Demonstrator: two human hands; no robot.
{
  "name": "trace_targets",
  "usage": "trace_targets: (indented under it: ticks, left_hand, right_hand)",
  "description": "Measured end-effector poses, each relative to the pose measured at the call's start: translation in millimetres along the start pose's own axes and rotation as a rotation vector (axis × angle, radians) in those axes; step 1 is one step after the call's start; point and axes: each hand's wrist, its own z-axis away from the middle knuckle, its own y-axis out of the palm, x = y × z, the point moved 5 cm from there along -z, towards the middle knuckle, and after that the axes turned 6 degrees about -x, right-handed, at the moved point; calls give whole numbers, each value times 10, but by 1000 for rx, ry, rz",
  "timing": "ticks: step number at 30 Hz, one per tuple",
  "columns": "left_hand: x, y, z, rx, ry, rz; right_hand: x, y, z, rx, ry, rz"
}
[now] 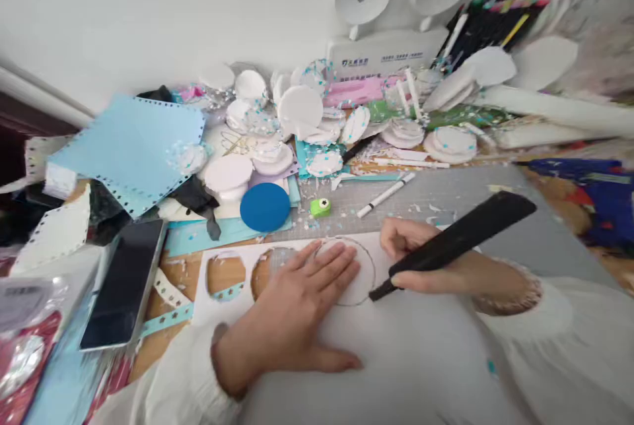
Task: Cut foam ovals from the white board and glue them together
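My left hand lies flat with fingers spread on a white sheet, pressing it down beside a pencilled circle. My right hand is closed around a long black tool, held like a knife with its tip touching the circle's right edge. Two round holes are cut out of the sheet to the left of my left hand. The sheet rests on a grey cutting mat.
A dark phone lies at the left. A blue disc, a green punch and a white marker sit behind the sheet. Several white discs, light blue paper and a white lamp unit crowd the back.
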Motion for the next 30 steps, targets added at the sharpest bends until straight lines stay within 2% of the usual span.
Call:
trace_targets:
  ticks: [7,11,16,19,24,30]
  left_hand:
    - [-64,-87,-46,-58,-17,16]
    - [-68,-111,-40,-99,-21,37]
    - [-67,-114,-45,-96,-20,42]
    - [-67,-113,-49,-85,-21,43]
    - [-60,-107,-45,-71,-18,40]
    - [-67,-111,-32,-82,-20,40]
  right_hand:
    - [-52,-126,22,-63,28,-129]
    - [-75,-70,11,-78,83,-90]
    - [-48,20,18,-58,118,-36]
    - [-42,15,12,-115,120,13]
    - [21,-13,13,-214,26,152]
    - [125,26,32,-219,-129,194]
